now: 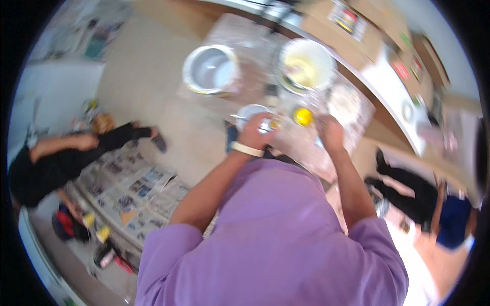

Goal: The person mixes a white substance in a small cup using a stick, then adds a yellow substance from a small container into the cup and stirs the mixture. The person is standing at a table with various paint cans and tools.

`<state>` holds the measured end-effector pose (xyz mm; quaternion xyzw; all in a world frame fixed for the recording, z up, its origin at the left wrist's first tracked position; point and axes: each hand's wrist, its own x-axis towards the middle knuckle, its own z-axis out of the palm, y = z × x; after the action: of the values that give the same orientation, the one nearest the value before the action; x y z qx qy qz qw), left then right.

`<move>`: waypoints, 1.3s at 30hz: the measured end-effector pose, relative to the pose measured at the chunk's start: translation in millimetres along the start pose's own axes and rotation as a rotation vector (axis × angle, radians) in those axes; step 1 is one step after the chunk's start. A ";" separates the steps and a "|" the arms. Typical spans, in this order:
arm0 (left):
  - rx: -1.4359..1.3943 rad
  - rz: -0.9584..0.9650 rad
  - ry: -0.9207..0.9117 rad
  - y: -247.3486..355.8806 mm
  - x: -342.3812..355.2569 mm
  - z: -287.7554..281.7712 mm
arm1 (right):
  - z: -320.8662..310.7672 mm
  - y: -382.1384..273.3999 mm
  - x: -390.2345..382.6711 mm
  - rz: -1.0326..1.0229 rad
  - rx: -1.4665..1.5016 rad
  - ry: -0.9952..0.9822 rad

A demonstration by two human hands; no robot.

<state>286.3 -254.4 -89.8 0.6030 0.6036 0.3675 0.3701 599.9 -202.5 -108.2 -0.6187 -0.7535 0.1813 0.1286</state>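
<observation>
On the covered table (308,154), a small yellow container (303,117) is being flanked by the left hand (255,134), by which a white bowl (249,110) is being partly hidden, and the right hand (332,132); whether either is being clamped on anything cannot be told.

Readable lettering in your view: none. Print too blurred for you to read: newspaper sheets (133,193), lower left of frame; dark-and-yellow label (348,21) on cardboard box (324,31), upper right.
</observation>
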 end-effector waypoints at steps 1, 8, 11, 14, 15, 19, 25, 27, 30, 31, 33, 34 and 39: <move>0.022 -0.024 0.029 -2.9 -5.7 -2.0 | -12.5 -15.2 4.1 -0.008 0.029 -0.013; 0.064 -0.029 -0.111 -4.9 -8.8 -3.0 | -33.2 -26.3 -11.7 0.054 0.034 0.013; 0.048 -0.027 -0.117 -3.6 -14.2 -1.9 | -31.4 -29.8 -19.7 0.012 0.038 0.078; 0.031 -0.041 -0.101 -3.3 -16.0 0.9 | -24.4 -29.2 -22.6 -0.068 -0.017 0.138; 0.025 -0.052 -0.098 -2.6 -16.7 2.9 | -20.2 -26.5 -24.6 -0.098 -0.052 0.154; 0.018 -0.048 -0.115 -0.1 -21.2 1.9 | 11.2 -20.8 -38.2 -0.212 -0.148 0.197; 0.025 -0.044 -0.115 -10.9 -33.1 -2.1 | 34.6 -17.1 -53.4 -0.212 -0.143 0.123; -0.013 -0.073 -0.121 -13.7 -36.9 -2.0 | 31.9 -19.1 -55.7 -0.187 -0.156 0.045; 0.005 -0.099 -0.140 -13.2 -40.5 -4.3 | 21.4 -23.3 -55.5 -0.167 -0.193 -0.098; 0.019 -0.093 -0.146 -12.9 -41.2 -5.0 | 17.8 -24.7 -55.4 -0.163 -0.208 -0.150; 0.046 -0.082 -0.158 -12.9 -42.2 -5.9 | 12.0 -25.9 -57.1 -0.193 -0.238 -0.185; 0.044 -0.075 -0.151 -13.3 -41.9 -5.6 | 8.8 -26.7 -58.3 -0.208 -0.253 -0.204; -0.020 -0.096 -0.123 -19.9 -41.3 -5.2 | -11.0 -31.5 -65.9 -0.215 -0.257 -0.276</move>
<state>272.5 -295.7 -104.9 0.5911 0.6043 0.3175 0.4296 589.8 -271.0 -82.7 -0.5152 -0.8427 0.1521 -0.0372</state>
